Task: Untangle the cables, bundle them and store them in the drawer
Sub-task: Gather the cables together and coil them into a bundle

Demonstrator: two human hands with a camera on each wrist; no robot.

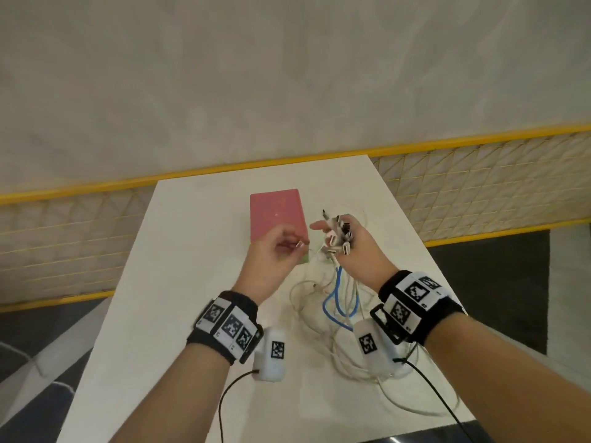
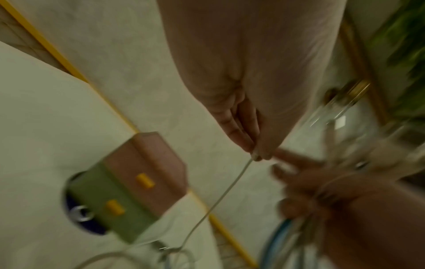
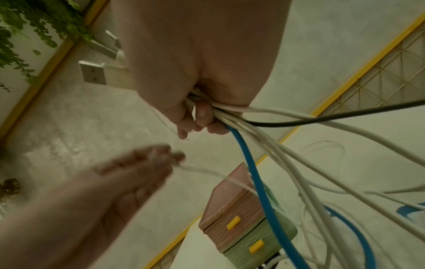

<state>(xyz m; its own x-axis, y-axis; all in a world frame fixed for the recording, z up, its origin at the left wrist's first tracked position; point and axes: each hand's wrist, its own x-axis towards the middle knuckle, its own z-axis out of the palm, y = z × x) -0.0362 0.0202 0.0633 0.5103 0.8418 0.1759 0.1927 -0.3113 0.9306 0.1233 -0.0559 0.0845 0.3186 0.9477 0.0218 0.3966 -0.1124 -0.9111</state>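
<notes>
Above the white table, my right hand grips a bunch of cable ends, its USB plugs sticking out past the fingers. From this fist a blue cable and several white cables hang in loops onto the table. My left hand pinches the small plug end of one thin white cable, which runs down to the tangle. The small drawer box stands just beyond the hands, pink drawer over green drawer, both with yellow handles and both closed.
The table's far edge meets a wall with a yellow-framed lattice panel. Black wrist-camera leads trail over the table's near edge. A dark round object lies beside the drawer box. Green foliage hangs off to one side.
</notes>
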